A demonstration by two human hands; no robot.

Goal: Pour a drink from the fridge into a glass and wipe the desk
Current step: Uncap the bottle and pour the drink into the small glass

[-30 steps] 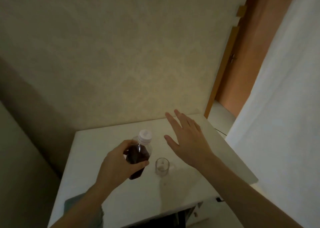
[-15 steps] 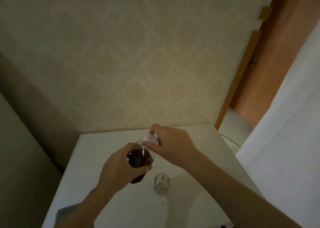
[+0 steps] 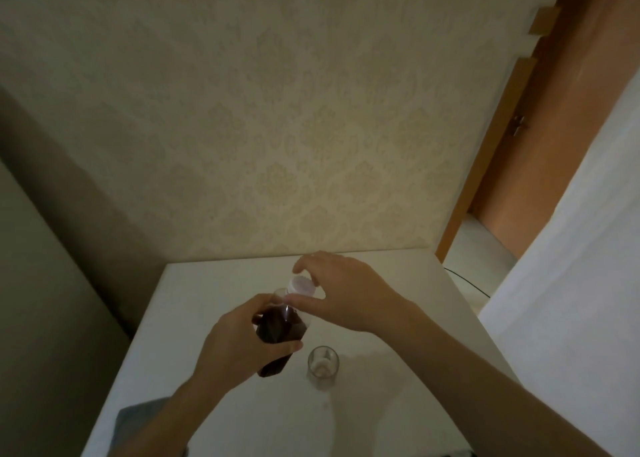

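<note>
Two bare forearms, left hand (image 3: 239, 338), right hand (image 3: 349, 293), no sleeves, no rings seen

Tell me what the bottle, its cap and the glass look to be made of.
Bottle: likely clear plastic, faceted, glossy; the dark drink shows through.
Cap: seemingly opaque white plastic, matte.
Glass: clear glass or hard plastic; the desk shows through its wall, so the look leaves it open.

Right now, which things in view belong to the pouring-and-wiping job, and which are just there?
Job:
- clear plastic bottle of dark drink, in the left hand
- its white screw cap, gripped by the right hand
- small clear glass
- grey cloth
- white desk

Just there:
- orange wooden door
- black cable
</note>
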